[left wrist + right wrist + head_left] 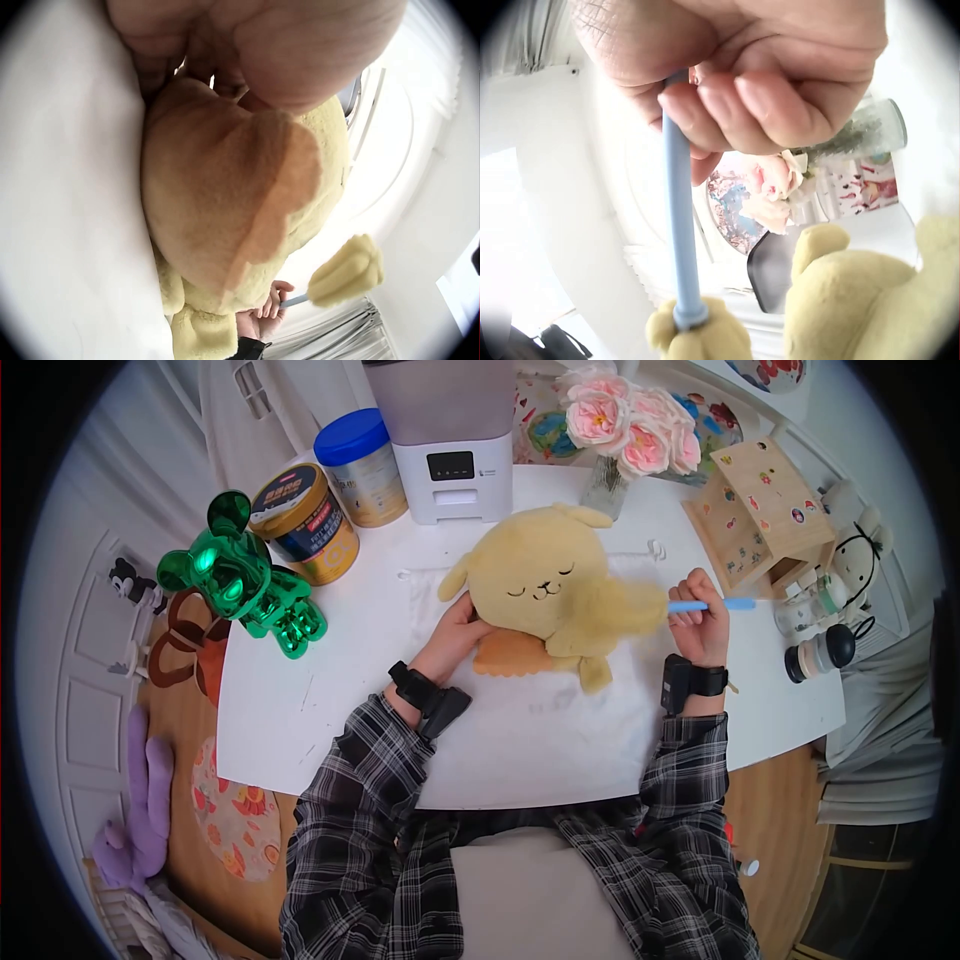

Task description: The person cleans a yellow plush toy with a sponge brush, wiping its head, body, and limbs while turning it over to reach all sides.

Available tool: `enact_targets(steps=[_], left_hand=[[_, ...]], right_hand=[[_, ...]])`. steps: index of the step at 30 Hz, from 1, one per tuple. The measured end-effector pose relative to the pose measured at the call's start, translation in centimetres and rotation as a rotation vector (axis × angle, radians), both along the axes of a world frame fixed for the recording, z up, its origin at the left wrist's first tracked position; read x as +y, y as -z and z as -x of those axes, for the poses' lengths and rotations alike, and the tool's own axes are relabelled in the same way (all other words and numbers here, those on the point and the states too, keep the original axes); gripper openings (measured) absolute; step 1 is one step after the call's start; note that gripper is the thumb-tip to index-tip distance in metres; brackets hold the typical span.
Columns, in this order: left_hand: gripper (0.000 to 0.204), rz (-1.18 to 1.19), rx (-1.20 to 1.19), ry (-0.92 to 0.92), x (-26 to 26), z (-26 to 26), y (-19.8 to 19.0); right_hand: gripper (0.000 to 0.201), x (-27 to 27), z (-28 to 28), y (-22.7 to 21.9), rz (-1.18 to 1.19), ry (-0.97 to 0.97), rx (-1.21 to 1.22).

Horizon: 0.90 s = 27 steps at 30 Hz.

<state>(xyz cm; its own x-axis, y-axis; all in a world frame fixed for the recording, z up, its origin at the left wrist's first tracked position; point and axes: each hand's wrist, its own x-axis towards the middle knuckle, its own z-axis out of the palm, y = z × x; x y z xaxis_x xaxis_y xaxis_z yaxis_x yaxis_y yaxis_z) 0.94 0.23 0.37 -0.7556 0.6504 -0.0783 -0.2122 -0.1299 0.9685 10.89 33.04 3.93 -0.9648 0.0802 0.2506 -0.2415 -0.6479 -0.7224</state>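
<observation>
A pale yellow plush toy [535, 575] with closed stitched eyes and an orange scalloped part [225, 195] leans back on the white cloth. My left hand [450, 640] holds its lower left side, fingers partly hidden behind it; in the left wrist view this hand [277, 45] is against the orange part. My right hand [702, 615] grips the light blue handle [679, 202] of a duster with a fluffy yellow head [346, 271]. That head looks blurred in the head view, beside the toy's right cheek; both wrist views show it apart from the toy.
A shiny green bear figure [250, 575], two cans [310, 525] [365, 470] and a white dispenser [458, 485] stand left and behind. Pink roses [640, 425] in a glass vase, a wooden house [760, 510] and small jars [820, 653] are behind and right. White cloth [540, 760] covers the table's front.
</observation>
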Motion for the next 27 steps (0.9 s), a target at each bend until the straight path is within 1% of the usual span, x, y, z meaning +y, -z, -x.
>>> enact_targets(steps=[1,2,5,6,9,12,15,16,19,20,23,25,27], left_hand=[[0.040,-0.004,-0.006,0.000,0.0,-0.1,-0.2],[0.040,-0.007,-0.012,0.000,0.1,-0.1,-0.3],[0.042,-0.002,-0.004,0.013,-0.1,0.0,-0.3],[0.043,0.003,0.003,0.021,-0.1,0.0,-0.2],[0.043,-0.008,-0.012,0.022,-0.1,0.1,0.1],[0.042,-0.013,0.003,0.005,-0.1,0.1,0.3],[0.043,-0.001,-0.020,-0.008,-0.1,0.0,0.0],[0.043,-0.002,-0.017,-0.004,-0.1,-0.1,-0.1],[0.044,0.001,-0.015,0.002,-0.1,-0.2,-0.3],[0.044,0.005,-0.017,0.001,0.0,-0.2,-0.5],[0.044,0.001,-0.007,0.012,0.0,-0.2,-0.5],[0.043,0.000,0.001,0.025,-0.1,-0.1,-0.2],[0.043,0.004,0.006,0.039,-0.2,0.1,0.0]], right_hand=[[0.012,-0.8,0.1,-0.3,0.120,0.002,0.018],[0.014,-1.1,0.3,0.1,0.142,-0.035,0.025],[0.014,-2.4,0.8,0.4,0.025,-0.022,-0.064],[0.012,-2.7,1.0,0.3,0.035,-0.012,-0.124],[0.010,-1.0,1.3,1.6,0.051,-0.089,-0.116],[0.007,1.4,1.1,2.2,-0.033,-0.092,-0.084],[0.008,1.0,0.6,1.2,0.220,-0.042,0.011],[0.012,0.4,0.5,0.9,0.314,-0.033,0.036],[0.015,-1.9,0.6,0.0,0.385,0.012,0.007],[0.017,-2.1,0.8,0.5,0.337,-0.007,-0.019],[0.017,-3.0,1.2,1.0,0.003,-0.074,-0.106],[0.015,-2.7,1.5,1.3,-0.043,-0.117,-0.159],[0.014,-1.1,1.6,2.2,-0.102,-0.156,-0.172]])
